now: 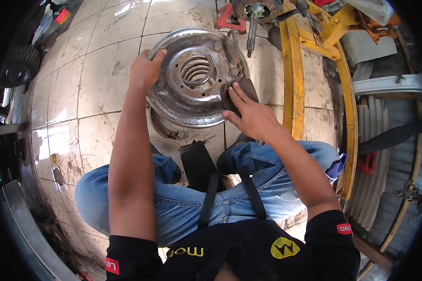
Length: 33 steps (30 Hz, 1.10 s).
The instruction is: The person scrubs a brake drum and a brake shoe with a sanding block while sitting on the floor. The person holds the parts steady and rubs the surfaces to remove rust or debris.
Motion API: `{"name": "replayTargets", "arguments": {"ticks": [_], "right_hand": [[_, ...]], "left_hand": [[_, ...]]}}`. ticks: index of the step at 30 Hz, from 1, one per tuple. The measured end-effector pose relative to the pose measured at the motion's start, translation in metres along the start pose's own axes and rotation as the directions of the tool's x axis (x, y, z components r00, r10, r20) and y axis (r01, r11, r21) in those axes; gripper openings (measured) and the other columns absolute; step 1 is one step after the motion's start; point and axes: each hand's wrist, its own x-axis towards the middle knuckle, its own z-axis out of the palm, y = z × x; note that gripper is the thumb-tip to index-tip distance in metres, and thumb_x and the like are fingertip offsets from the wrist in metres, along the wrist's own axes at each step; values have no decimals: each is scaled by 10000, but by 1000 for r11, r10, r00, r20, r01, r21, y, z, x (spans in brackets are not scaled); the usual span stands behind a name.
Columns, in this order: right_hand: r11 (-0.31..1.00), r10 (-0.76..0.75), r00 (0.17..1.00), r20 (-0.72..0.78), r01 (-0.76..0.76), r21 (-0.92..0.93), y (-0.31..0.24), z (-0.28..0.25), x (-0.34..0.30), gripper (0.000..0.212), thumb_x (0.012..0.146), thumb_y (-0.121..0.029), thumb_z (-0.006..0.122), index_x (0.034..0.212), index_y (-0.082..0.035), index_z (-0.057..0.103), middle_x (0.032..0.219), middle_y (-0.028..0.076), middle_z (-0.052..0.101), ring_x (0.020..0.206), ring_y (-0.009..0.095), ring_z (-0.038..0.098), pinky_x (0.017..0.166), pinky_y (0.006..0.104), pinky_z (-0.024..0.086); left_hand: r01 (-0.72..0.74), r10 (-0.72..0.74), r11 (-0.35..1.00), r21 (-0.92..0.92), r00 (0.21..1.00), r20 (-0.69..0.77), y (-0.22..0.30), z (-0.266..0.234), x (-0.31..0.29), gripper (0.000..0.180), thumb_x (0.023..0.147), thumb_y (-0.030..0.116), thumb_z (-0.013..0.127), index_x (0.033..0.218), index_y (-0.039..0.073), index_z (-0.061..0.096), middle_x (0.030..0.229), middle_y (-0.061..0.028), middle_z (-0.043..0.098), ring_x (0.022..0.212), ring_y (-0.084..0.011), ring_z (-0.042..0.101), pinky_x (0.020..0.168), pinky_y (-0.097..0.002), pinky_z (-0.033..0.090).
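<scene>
In front of me is a round metal brake backing plate [173, 103], worn and shiny at its rim, with bolt holes around its central opening. A coil spring [191, 72] shows through that opening. My left hand [145, 72] grips the plate's left rim, fingers curled over the edge. On the lower right of the plate, my right hand [254, 117] presses a dark, bendy sheet [249, 88] that looks like sandpaper against the metal. Part of the sheet is hidden under my fingers. A curved metal piece [160, 125] lies partly covered below the plate.
A yellow metal frame [293, 79] stands on the right. Beyond the plate, a hub with a shaft [252, 30] juts toward me, near a red stand [230, 19]. A tyre [21, 65] is at the far left. Cracked tiles [98, 89] cover the floor.
</scene>
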Motion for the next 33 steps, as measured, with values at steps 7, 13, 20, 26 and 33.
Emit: {"name": "replayTargets", "arguments": {"ticks": [7,13,20,26,33], "right_hand": [[996,84,996,43,-85,35,-8,-8,13,737,960,-534,472,1475,-25,335,1575,151,274,1156,388,588,934,483,504],[999,-50,997,56,50,-9,-3,-14,-18,599,915,-315,571,1427,-41,423,1534,136,360,1092,356,628,892,460,529],[995,-92,945,-314,95,-5,7,-28,-18,423,855,-135,578,1276,-104,606,1365,54,580,919,283,695,755,415,572],[996,-46,922,-385,13,-87,4,-12,8,450,908,-195,561,1353,-130,543,1411,45,539,879,284,706,712,397,583],[977,123,992,25,-116,-178,-3,-5,9,686,984,-568,384,1499,-119,334,1591,68,271,1028,349,663,798,463,561]], "left_hand": [[3,0,999,-46,997,78,2,-3,4,758,893,528,595,1308,-102,524,1233,-291,611,1183,-391,583,999,-402,448],[-48,48,998,-51,999,7,-8,1,6,674,895,522,598,1227,-64,598,1123,-279,660,1096,-394,626,940,-421,473],[-10,15,998,-68,997,69,-8,-4,9,672,890,500,627,1245,-70,589,1155,-272,653,1104,-366,627,956,-401,458],[3,-2,999,-39,999,38,2,-1,8,700,898,506,616,1284,-76,558,1184,-281,639,1152,-376,603,973,-408,453],[-7,12,998,-61,997,74,1,-3,6,691,903,499,620,1281,-76,559,1181,-271,644,1139,-364,612,960,-405,462]]}}
